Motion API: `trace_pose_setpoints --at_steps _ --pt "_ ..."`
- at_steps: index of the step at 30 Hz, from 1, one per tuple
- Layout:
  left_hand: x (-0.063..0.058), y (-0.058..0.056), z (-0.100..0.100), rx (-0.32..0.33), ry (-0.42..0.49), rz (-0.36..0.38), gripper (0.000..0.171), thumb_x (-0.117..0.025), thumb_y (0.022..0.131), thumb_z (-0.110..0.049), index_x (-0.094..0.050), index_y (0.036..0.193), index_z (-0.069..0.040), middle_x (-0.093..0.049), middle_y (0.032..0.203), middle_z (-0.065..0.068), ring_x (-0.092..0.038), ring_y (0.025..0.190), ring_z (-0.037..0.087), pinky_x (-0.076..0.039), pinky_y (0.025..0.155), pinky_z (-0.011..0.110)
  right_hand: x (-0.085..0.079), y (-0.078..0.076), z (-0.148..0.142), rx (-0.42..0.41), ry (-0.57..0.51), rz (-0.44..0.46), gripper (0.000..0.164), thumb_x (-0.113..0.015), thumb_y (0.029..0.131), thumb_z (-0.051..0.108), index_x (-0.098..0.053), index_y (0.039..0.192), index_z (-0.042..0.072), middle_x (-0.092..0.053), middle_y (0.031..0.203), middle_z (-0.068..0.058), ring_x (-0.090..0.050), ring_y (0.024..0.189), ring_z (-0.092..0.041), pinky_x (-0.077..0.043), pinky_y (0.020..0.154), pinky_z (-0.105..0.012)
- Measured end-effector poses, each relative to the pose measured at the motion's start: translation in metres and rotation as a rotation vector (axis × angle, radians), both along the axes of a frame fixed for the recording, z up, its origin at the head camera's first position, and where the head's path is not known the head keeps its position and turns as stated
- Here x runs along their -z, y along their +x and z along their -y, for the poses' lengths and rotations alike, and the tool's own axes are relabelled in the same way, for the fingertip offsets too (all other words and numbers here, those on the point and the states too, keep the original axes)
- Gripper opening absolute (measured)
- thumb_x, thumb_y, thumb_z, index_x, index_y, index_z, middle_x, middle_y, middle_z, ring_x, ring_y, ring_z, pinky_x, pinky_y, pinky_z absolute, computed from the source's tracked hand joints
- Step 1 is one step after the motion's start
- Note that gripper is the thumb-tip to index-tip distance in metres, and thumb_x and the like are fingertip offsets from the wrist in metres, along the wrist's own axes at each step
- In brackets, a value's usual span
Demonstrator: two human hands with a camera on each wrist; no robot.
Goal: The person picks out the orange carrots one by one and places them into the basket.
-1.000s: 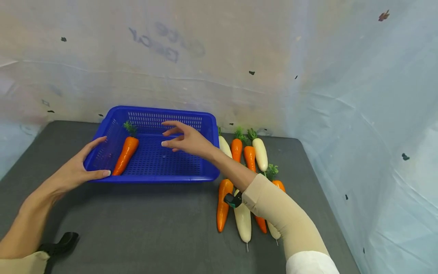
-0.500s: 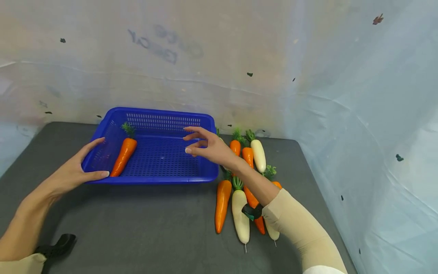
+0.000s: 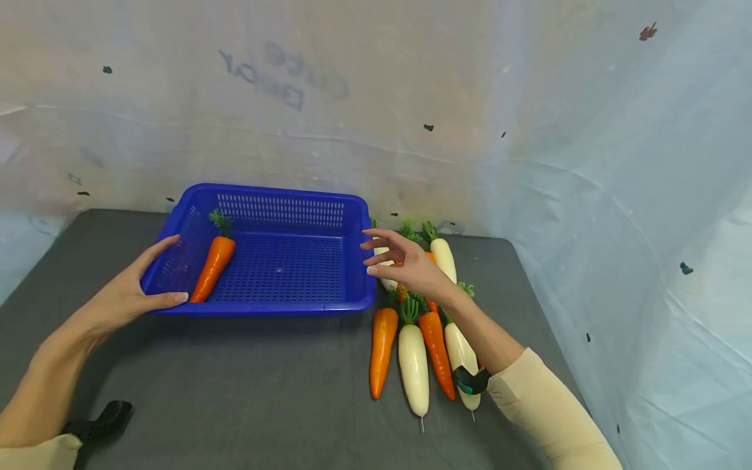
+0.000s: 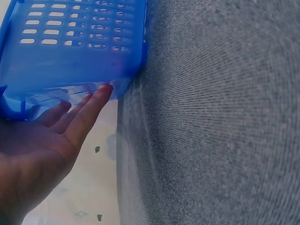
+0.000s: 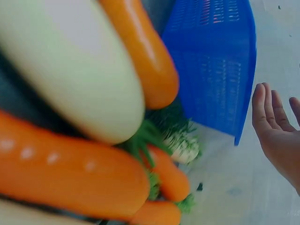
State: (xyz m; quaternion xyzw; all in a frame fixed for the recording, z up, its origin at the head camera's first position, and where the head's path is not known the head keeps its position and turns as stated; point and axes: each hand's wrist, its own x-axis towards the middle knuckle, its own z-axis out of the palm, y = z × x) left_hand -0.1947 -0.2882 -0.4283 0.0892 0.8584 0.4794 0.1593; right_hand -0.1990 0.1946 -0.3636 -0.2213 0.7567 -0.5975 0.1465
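While the blue basket is braced at its left end by the left grip, several hazards are noted. The left grip is spread, its fingers nearly straight against the end wall, its thumb laid at the near rim. By the right grip nothing is held; its fingers are loosely bent and parted, just beside the basket's right rim. One carrot is found inside, aslant near the left end. Further carrots and white radishes are grouped closely on the table, to the right. Since the basket is braced at one end only, it could be swung askew if its right rim were knocked. Because leafy tops are crowded together, a neighbour could be dragged if one piece were lifted. Glossy skins, it is judged, could slip from a slack hold. Vegetables are partly hidden beneath the right grip; a misplaced pinch could result.
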Motion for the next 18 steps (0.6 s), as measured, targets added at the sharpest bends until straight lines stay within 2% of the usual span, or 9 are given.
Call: trace_pose_setpoints --at_steps 9,15,18 --pt "0.0 0.0 0.0 -0.013 -0.013 -0.004 0.099 -0.066 0.097 -0.028 0.012 0.156 -0.043 0.016 0.16 0.028 -0.016 0.13 0.066 -0.023 0.093 0.084 0.009 0.016 -0.032 0.064 0.061 -0.009 0.057 -0.066 0.096 0.011 -0.045 0.148 0.019 -0.049 0.142 -0.023 -0.058 0.12 -0.036 -0.054 0.094 -0.045" --pt "0.002 0.0 0.0 -0.008 -0.014 -0.011 0.1 -0.066 0.096 -0.027 0.012 0.156 -0.041 0.016 0.161 0.028 -0.016 0.13 0.065 -0.023 0.093 0.083 0.011 0.034 -0.059 0.091 0.074 -0.017 0.058 -0.067 0.096 0.012 -0.044 0.149 0.017 -0.051 0.142 -0.014 -0.053 0.121 -0.046 -0.053 0.095 -0.041" --pt "0.001 0.001 0.0 -0.007 -0.004 -0.015 0.099 -0.066 0.096 -0.028 0.011 0.156 -0.043 0.016 0.161 0.027 -0.016 0.131 0.065 -0.023 0.093 0.083 0.011 0.043 -0.072 0.109 0.09 -0.009 0.057 -0.066 0.096 0.014 -0.045 0.148 0.019 -0.052 0.141 -0.009 -0.052 0.122 -0.047 -0.052 0.095 -0.051"
